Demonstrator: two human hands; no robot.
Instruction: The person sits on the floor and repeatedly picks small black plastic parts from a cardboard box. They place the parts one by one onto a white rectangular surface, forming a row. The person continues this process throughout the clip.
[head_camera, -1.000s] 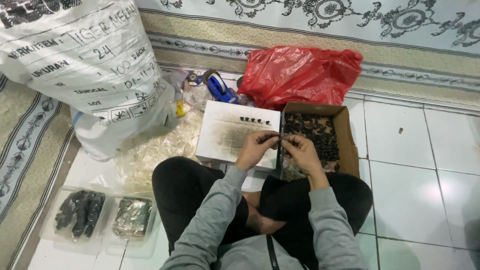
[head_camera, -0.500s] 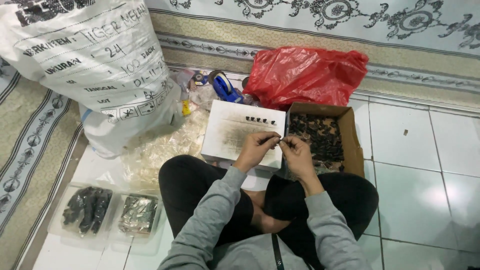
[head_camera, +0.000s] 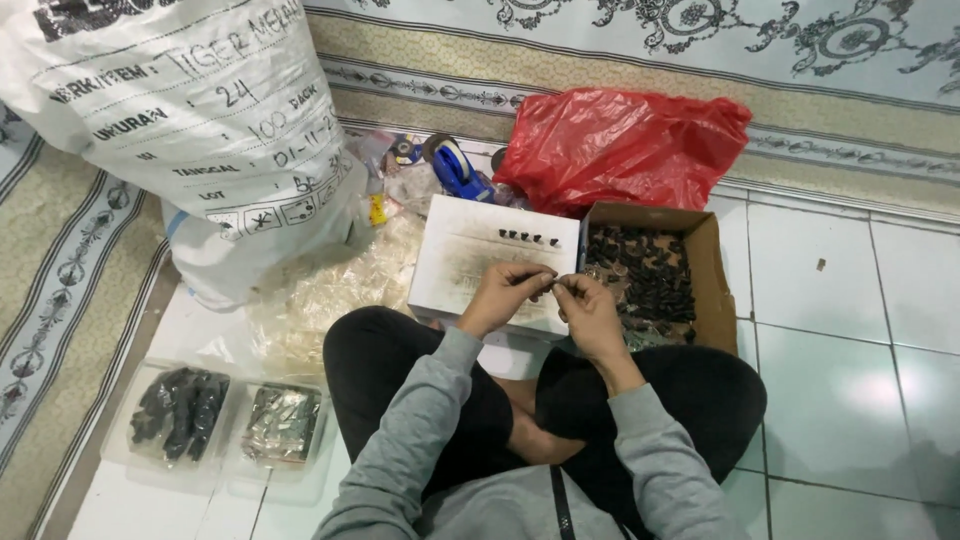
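a tiny part (head_camera: 553, 283), too small for its axis or heading to be told, is pinched between the narrow fingertips of the left hand (head_camera: 507, 292) and right hand (head_camera: 590, 308), over the white box (head_camera: 470, 262), just left of the cardboard box (head_camera: 700, 262) of dark pieces.

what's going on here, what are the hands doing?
A person sits cross-legged on the tiled floor, left hand and right hand close together over a white box, pinching something too small to make out. A short row of small dark pieces lies on the box top. Beside it, an open cardboard box holds many more dark pieces. A red plastic bag, a big white sack and two clear trays sit nearby.
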